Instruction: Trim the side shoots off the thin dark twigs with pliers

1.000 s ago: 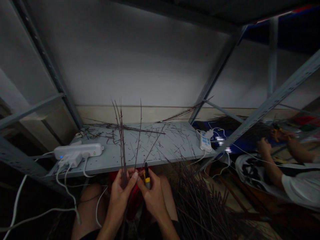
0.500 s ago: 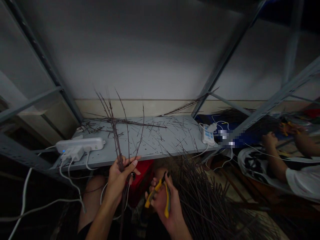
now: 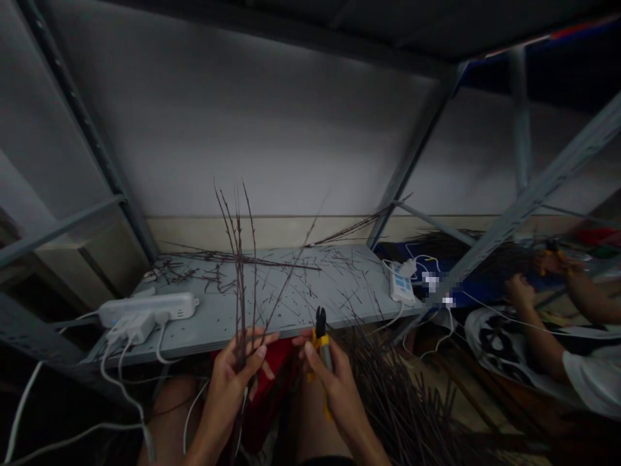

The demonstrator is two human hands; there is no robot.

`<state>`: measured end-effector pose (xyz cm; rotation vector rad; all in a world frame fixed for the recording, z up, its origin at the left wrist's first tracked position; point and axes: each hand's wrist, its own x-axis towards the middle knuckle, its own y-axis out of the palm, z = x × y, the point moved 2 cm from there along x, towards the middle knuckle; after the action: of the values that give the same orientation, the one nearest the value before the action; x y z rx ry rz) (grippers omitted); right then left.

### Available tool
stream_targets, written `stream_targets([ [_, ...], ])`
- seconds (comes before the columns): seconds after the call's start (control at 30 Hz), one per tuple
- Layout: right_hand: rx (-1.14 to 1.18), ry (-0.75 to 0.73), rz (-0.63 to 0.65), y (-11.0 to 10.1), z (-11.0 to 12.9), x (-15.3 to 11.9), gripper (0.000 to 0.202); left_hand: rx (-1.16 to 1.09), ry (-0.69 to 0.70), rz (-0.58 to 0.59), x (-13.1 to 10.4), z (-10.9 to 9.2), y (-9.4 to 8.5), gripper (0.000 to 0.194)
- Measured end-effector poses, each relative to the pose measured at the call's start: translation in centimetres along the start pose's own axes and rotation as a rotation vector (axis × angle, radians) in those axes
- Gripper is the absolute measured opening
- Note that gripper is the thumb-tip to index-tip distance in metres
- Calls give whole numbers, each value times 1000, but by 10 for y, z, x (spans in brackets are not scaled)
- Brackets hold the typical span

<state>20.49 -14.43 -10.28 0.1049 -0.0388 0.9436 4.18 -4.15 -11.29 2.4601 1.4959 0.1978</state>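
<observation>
Several thin dark twigs [image 3: 240, 285] rise from my left hand [image 3: 237, 369], which is closed around their lower stems. Their tips stand upright in front of the wall, and one twig leans off to the right. My right hand [image 3: 330, 375] grips a pair of yellow-and-grey cutting pliers [image 3: 321, 343], with the dark jaws pointing up. The pliers are apart from the twigs, a short way to their right. Both hands are just before the front edge of a grey metal shelf [image 3: 310, 291], strewn with cut twig bits.
A white power strip [image 3: 150, 307] with plugged-in chargers lies on the shelf's left end. A second power strip [image 3: 402, 285] sits at its right end. A large heap of twigs [image 3: 407, 401] stands at my right. Beyond the slanted post [image 3: 533, 200], a co-worker's hands [image 3: 521, 291] also handle pliers.
My right hand has turned the pliers upright, jaws up, and drawn their handles closer together. The right-hand twig in my left hand leans further right. The camera view has shifted.
</observation>
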Motion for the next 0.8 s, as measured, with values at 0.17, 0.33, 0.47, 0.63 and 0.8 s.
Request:
stream_targets([
  [0.17, -16, -196, 85, 28, 44, 52, 35, 9, -43, 91, -9, 8, 8, 51],
  [0.33, -79, -251, 49, 56, 46, 58, 29, -39, -26, 120, 5, -12, 14, 50],
  [0.47, -147, -272, -36, 56, 40, 48, 34, -35, 10, 181, 32, -38, 26, 44],
  [0.63, -235, -336, -174, 35, 45, 47, 46, -13, 19, 242, 56, -46, 43, 48],
  [0.8, -299, -422, -110, 3, 68, 53, 41, 86, 3, 121, 70, -39, 38, 60],
])
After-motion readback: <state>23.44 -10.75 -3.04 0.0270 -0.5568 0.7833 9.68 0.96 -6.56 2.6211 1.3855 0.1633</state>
